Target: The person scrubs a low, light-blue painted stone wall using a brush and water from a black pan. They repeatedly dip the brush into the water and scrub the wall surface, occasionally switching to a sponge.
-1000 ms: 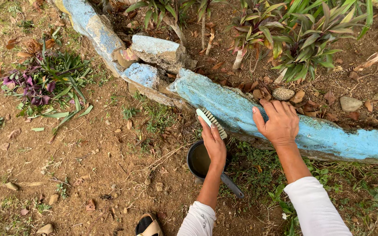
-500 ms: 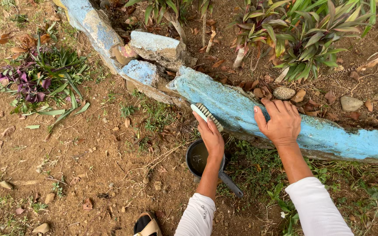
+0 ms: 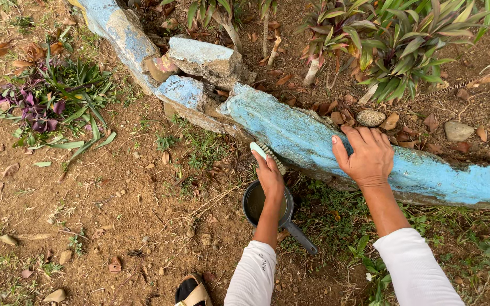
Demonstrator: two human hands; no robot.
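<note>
A scrubbing brush [image 3: 267, 156] is gripped in the left hand [image 3: 270, 177] against a blue-painted stone border [image 3: 426, 175].

The right hand [image 3: 368, 157] is laid flat, fingers spread, on the border's top. A dark long-handled pot [image 3: 256, 203] stands on the dirt [image 3: 114, 215] beneath the left wrist; a sandal [image 3: 194, 292] is seen below.

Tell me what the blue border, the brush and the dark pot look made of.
Blue border: likely concrete, matte blue paint flaking to grey at broken chunks. Brush: apparently pale plastic back with stiff bristles. Dark pot: probably metal, dull blackened finish, long handle.
</note>
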